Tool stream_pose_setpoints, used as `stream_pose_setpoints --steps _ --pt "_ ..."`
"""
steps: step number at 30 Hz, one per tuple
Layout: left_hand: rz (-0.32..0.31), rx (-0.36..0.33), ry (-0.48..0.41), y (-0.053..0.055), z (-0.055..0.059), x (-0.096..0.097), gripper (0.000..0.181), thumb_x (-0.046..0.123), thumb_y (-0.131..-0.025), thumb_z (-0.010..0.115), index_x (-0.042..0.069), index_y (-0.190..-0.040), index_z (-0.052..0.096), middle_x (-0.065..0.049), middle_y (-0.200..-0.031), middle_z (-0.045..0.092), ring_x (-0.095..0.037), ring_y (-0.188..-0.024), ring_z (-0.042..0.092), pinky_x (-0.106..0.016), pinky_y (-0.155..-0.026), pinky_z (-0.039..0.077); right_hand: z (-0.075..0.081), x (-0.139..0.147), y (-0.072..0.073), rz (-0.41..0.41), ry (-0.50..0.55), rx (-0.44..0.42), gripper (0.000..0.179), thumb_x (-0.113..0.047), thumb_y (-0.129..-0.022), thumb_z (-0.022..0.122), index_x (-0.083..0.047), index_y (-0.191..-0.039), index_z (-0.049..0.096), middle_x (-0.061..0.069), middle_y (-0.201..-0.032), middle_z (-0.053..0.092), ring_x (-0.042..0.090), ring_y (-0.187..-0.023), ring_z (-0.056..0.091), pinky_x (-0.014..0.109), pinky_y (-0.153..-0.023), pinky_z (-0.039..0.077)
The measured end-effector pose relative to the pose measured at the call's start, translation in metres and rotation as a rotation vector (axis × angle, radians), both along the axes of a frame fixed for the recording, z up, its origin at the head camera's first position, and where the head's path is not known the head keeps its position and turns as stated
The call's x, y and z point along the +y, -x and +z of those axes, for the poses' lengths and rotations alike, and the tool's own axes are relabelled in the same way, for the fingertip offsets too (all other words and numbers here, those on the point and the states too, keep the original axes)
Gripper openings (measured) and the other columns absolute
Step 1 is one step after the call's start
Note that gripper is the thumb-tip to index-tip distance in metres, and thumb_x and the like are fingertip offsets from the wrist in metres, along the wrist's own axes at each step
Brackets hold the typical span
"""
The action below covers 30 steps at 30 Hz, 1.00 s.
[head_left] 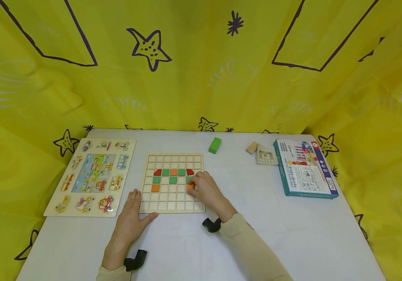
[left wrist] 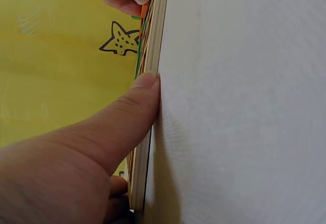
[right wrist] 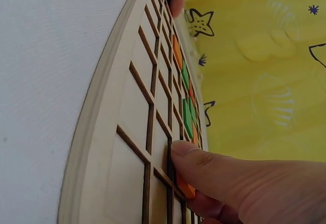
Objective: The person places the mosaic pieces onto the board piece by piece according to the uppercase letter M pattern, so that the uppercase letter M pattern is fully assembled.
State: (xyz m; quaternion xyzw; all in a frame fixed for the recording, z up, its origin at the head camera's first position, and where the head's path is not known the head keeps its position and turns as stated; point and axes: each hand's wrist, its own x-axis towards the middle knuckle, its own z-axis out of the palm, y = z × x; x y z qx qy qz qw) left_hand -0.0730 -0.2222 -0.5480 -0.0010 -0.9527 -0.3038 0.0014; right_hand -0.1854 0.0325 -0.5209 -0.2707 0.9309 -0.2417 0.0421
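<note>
A square wooden grid board (head_left: 173, 207) lies on the table with red, green and orange tiles in some of its cells. My right hand (head_left: 206, 191) pinches an orange square tile (right wrist: 185, 186) between thumb and fingers, at a cell on the board's right side. A green tile just above it is partly hidden by the fingers. At the near left corner, my left hand (head_left: 129, 218) steadies the board, fingers straight along its left side. Its thumb (left wrist: 130, 114) presses the front edge. Another orange tile (head_left: 155, 187) sits in a cell on the board's left.
Left of the board lies a wooden picture puzzle (head_left: 123, 171) with vehicle pieces. Behind stands a green block (head_left: 215, 145). To the right are a plain wooden block (head_left: 251, 147), a pattern card (head_left: 267, 155) and a teal-edged box (head_left: 306, 169). Yellow curtain (head_left: 194, 89) surrounds the table.
</note>
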Motion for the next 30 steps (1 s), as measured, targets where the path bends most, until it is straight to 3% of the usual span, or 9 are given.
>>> stream_pose_setpoints --steps 19,25,30 --pt "-0.002 0.000 -0.007 0.000 0.000 -0.001 0.097 0.036 -0.083 0.079 -0.017 -0.145 0.026 -0.033 -0.153 0.020 -0.047 -0.142 0.013 -0.058 -0.111 0.018 -0.003 -0.002 -0.001 -0.032 0.000 -0.004 0.030 -0.025 -0.084 0.079 -0.007 -0.107 0.072 0.003 -0.102 0.062 0.021 -0.094 0.050 0.032 -0.083 0.043" --pt "-0.010 -0.015 -0.008 0.000 0.000 -0.003 0.099 0.040 -0.083 0.077 -0.016 -0.146 0.025 -0.032 -0.154 0.018 -0.046 -0.142 0.012 -0.057 -0.112 0.017 -0.002 0.016 -0.012 -0.080 0.090 0.011 0.030 -0.025 -0.088 0.075 -0.006 -0.111 0.071 0.002 -0.104 0.063 0.020 -0.092 0.049 0.031 -0.080 0.044" --pt "-0.013 -0.027 -0.010 -0.001 0.002 -0.007 0.103 0.048 -0.083 0.075 -0.015 -0.147 0.024 -0.032 -0.154 0.018 -0.046 -0.142 0.014 -0.058 -0.111 0.019 0.000 0.048 -0.023 -0.144 0.175 0.065 0.029 -0.025 -0.090 0.073 -0.007 -0.113 0.070 0.001 -0.110 0.063 0.020 -0.099 0.051 0.033 -0.085 0.046"
